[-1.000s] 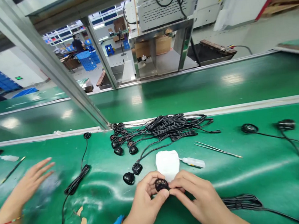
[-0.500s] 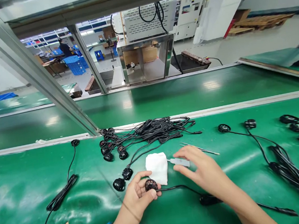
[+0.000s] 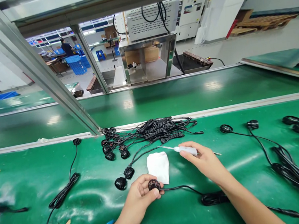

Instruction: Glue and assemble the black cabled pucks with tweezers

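In the head view my left hand (image 3: 141, 198) grips a small round black cabled part (image 3: 153, 184) between thumb and fingers. Its black cable (image 3: 181, 187) runs right to a bundled coil (image 3: 214, 198), partly hidden under my right forearm. My right hand (image 3: 202, 159) is closed around a translucent dropper bottle (image 3: 188, 150), whose long thin tip points left, above the white folded cloth (image 3: 158, 167). The cloth lies on the green mat just beyond my left hand. Two black round parts (image 3: 121, 183) sit left of it. Tweezers (image 3: 217, 153) are mostly covered by my right hand.
A heap of black cables (image 3: 158, 130) with round heads lies by the bench's back edge. More cabled parts rest at the right (image 3: 280, 166) and left (image 3: 64, 191). A metal post (image 3: 44, 76) rises at the left. Behind runs a green belt (image 3: 148, 101). A person stands far off.
My right hand has closed on the dropper bottle and lifted it off the cloth, with its tip now raised. My left hand still holds the round part, nearly in place.
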The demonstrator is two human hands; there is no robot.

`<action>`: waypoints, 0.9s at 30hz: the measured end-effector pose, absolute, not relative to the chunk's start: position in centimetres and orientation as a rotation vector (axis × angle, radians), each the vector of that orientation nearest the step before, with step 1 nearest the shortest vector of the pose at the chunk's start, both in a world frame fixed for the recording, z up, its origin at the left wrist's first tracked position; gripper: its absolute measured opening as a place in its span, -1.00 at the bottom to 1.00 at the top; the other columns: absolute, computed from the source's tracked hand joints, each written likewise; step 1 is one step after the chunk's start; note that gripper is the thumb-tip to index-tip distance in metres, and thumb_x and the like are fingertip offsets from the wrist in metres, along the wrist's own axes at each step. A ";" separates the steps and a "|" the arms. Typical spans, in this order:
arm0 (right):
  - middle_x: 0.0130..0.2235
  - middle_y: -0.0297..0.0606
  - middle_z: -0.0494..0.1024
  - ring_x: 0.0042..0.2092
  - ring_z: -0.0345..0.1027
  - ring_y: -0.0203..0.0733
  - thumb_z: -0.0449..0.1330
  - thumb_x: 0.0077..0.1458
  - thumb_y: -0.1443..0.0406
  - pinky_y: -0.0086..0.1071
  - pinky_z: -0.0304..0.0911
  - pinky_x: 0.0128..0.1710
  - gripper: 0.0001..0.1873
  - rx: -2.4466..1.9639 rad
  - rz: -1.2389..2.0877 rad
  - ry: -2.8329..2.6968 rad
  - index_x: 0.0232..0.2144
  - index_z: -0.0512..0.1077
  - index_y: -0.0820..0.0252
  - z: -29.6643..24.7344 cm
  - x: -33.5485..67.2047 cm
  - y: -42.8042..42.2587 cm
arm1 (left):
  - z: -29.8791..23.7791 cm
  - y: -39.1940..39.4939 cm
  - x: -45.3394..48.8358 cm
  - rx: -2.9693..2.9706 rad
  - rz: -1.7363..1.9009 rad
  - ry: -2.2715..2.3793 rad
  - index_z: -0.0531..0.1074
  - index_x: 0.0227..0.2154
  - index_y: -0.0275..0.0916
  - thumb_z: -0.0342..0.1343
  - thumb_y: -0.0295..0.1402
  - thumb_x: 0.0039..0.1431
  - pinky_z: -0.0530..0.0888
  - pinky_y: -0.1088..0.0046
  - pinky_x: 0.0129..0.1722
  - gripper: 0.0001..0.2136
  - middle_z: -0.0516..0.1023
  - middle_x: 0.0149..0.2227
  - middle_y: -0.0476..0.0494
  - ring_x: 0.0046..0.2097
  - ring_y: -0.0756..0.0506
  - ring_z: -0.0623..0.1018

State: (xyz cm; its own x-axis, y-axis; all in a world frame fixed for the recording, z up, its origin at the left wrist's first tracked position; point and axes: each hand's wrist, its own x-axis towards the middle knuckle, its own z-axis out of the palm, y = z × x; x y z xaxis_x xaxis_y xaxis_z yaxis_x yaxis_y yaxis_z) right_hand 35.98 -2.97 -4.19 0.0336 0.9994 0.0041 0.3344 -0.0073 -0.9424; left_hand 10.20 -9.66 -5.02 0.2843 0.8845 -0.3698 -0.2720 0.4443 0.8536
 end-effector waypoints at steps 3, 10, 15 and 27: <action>-0.31 -0.21 0.61 -0.33 0.45 -0.16 0.32 -0.03 -0.08 -0.33 0.39 -0.35 -0.48 -1.459 1.042 -1.363 -0.22 0.55 0.22 -4.8 35.3 -3.1 | -5.0 -9.7 10.3 0.740 0.903 0.977 0.53 -0.23 -0.26 0.43 -0.26 -0.02 0.49 0.36 -0.20 -0.68 0.66 -0.21 -0.20 -0.23 -0.14 0.63; -0.17 -0.14 0.57 -0.23 0.48 -0.14 0.35 0.00 0.01 -0.30 0.47 -0.26 -0.56 -1.388 1.039 -1.386 -0.19 0.57 0.19 -6.0 34.8 -3.9 | -4.6 -9.6 10.4 0.735 0.892 0.951 0.51 -0.21 -0.24 0.40 -0.29 0.03 0.49 0.35 -0.14 -0.71 0.63 -0.24 -0.16 -0.20 -0.12 0.61; -0.14 -0.13 0.59 -0.21 0.50 -0.11 0.35 0.01 0.03 -0.31 0.50 -0.30 -0.59 -1.361 0.977 -1.385 -0.17 0.57 0.16 -5.8 34.6 -4.4 | -4.4 -9.6 10.7 0.747 0.896 0.937 0.50 -0.18 -0.23 0.36 -0.31 0.09 0.49 0.36 -0.12 -0.74 0.60 -0.21 -0.15 -0.18 -0.11 0.58; -0.12 -0.21 0.58 -0.11 0.48 -0.09 0.24 0.21 0.23 -0.22 0.41 -0.12 -0.78 -1.253 0.418 -1.781 -0.09 0.48 0.08 -4.8 34.0 -5.5 | -4.1 -9.8 11.0 0.761 0.915 0.933 0.47 -0.17 -0.23 0.31 -0.35 0.16 0.47 0.33 -0.08 -0.79 0.58 -0.21 -0.13 -0.15 -0.10 0.55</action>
